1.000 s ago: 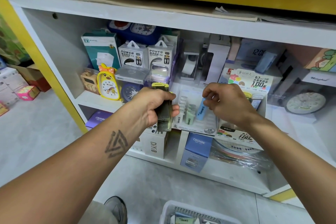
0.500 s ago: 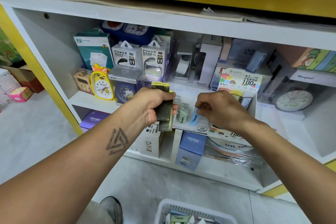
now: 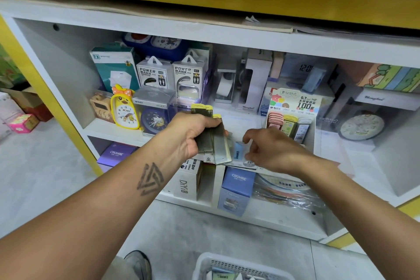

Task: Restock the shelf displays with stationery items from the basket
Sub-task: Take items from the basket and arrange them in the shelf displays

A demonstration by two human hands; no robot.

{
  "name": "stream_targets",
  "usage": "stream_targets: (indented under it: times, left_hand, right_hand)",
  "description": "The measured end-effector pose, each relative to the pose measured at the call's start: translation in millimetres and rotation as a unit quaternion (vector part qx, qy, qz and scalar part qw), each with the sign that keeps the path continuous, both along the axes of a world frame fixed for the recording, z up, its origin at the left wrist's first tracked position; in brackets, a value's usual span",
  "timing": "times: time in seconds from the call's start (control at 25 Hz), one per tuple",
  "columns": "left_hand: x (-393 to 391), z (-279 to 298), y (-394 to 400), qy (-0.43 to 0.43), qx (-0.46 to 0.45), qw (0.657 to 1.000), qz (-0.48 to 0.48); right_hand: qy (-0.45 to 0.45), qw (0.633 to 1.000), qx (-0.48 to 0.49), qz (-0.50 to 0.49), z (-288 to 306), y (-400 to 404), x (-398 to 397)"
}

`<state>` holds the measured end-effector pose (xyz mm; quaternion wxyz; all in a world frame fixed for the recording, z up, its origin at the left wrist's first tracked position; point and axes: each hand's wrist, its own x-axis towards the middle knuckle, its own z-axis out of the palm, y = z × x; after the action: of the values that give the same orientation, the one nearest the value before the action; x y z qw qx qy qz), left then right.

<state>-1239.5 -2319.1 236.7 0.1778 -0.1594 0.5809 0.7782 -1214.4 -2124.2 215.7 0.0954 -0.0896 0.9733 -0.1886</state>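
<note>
My left hand grips a stack of flat dark cases with yellow caps, held upright in front of the middle shelf. Just right of the stack, a white display tray lies on the shelf's front edge with a small blue case in it. My right hand hovers over the tray. Its loosely curled fingertips are right beside the blue case and no grip on it shows. The white basket stands on the floor at the bottom edge, with a few items inside.
A pencil-lead display box stands right of the tray. Clocks and power bank boxes fill the shelf's left side, and a round clock sits at the right. CRUHRE boxes occupy the lower shelf. My shoe is beside the basket.
My right hand has lowered the blue case into the tray and its fingers have loosened beside it. My left hand keeps its stack, fanned slightly. The view has shifted a little.
</note>
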Motion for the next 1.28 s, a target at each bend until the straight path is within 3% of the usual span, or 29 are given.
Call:
stream_targets:
  times: [0.12, 0.28, 0.36, 0.44, 0.48, 0.68, 0.8, 0.96, 1.28]
  left_hand:
    - [-2.1, -2.1, -1.2, 0.000, -0.001, 1.000, 0.014]
    - [1.2, 0.2, 2.3, -0.002, -0.004, 1.000, -0.005]
    - [1.5, 1.1, 4.5, -0.001, -0.001, 1.000, -0.018]
    - [3.2, 3.4, 8.4, 0.002, -0.003, 0.999, -0.041]
    - [4.6, 4.8, 11.5, 0.008, -0.002, 0.998, -0.054]
    - [11.2, 8.8, 34.2, 0.030, 0.024, 0.997, -0.072]
    - [7.1, 10.9, 50.0, 0.027, 0.041, 0.997, -0.063]
    - [5.5, 11.9, 70.1, 0.012, 0.045, 0.997, -0.063]
    - [8.5, -0.3, 87.6, -0.011, 0.027, 0.993, -0.113]
  right_hand:
    - [-0.033, 0.999, 0.019, 0.006, -6.9, -9.9, 3.7]
    - [-0.008, 1.000, 0.003, -0.006, -1.3, -10.5, 3.5]
    - [0.018, 0.989, -0.133, -0.063, 8.1, -9.4, 1.7]
    - [-0.002, 0.946, -0.309, -0.102, 18.9, -12.0, 2.7]
    - [-0.017, 0.931, -0.351, -0.101, 21.6, -13.1, 3.3]
    - [-0.043, 0.916, -0.385, -0.101, 27.7, -2.3, 10.7]
    - [0.010, 0.894, -0.428, -0.134, 37.6, 26.7, 10.5]
    - [0.115, 0.915, -0.333, -0.199, 47.0, 76.3, 13.6]
    - [0.128, 0.968, -0.074, -0.204, 46.9, 102.0, 16.6]
